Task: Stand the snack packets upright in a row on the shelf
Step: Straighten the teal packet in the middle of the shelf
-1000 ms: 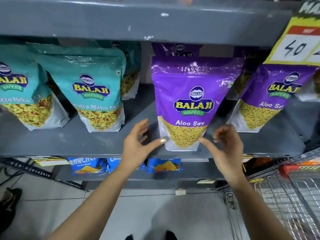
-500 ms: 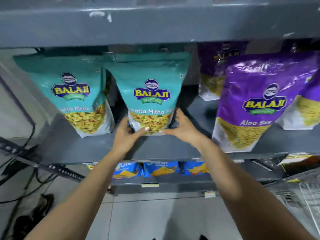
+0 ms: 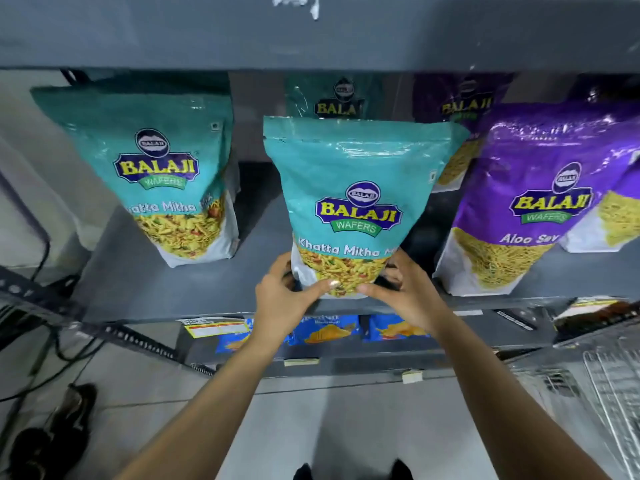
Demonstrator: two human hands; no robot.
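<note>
1. At frame centre, the left hand point(image 3: 282, 299) and right hand point(image 3: 403, 294) clasp the base of a teal snack packet point(image 3: 356, 202), upright at the grey shelf point(image 3: 194, 282) front edge.
2. Another teal packet point(image 3: 162, 174) stands at left, a purple packet point(image 3: 533, 202) at right.

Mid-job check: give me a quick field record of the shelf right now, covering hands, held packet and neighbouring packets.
left hand: gripping the held packet's lower left corner
right hand: gripping its lower right corner
held packet: teal Khatta Mitha, upright, base at the shelf's front edge
left neighbour: teal Khatta Mitha, standing, apart from it
right neighbour: purple Aloo Sev, standing
behind: more teal and purple packets, partly hidden
shelf: grey metal
</note>
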